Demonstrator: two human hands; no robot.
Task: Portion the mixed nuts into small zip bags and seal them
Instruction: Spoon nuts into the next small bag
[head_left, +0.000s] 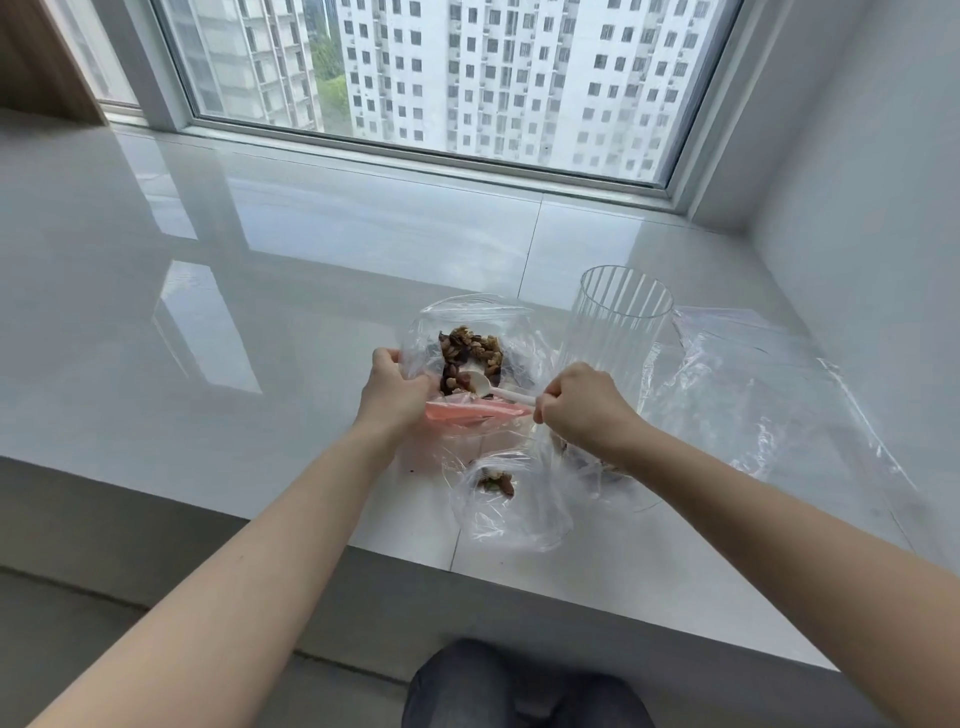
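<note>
Right now left hand (397, 387) grips the near edge of an open zip bag (457, 332), fingers curled round the plastic beside its pink zip strip (475, 410), holding the mouth open toward the person. Right hand (582, 405) has a closed pinch grip on the handle of a white plastic spoon (488, 387); spoon bowl sits inside the bag among the mixed nuts (472, 351). Bag lies on the glossy white bench (260, 312) under the window (441, 67). Second small zip bag (511, 499) lies nearer the bench edge, a few nuts inside, seal state unclear. Tall ribbed clear container (618, 322) stands upright just right of the held bag, behind the right hand. More clear bags (769, 384) lie flat further right, apart from the hands. Dark-trousered knee (514, 686) at bottom of view
</note>
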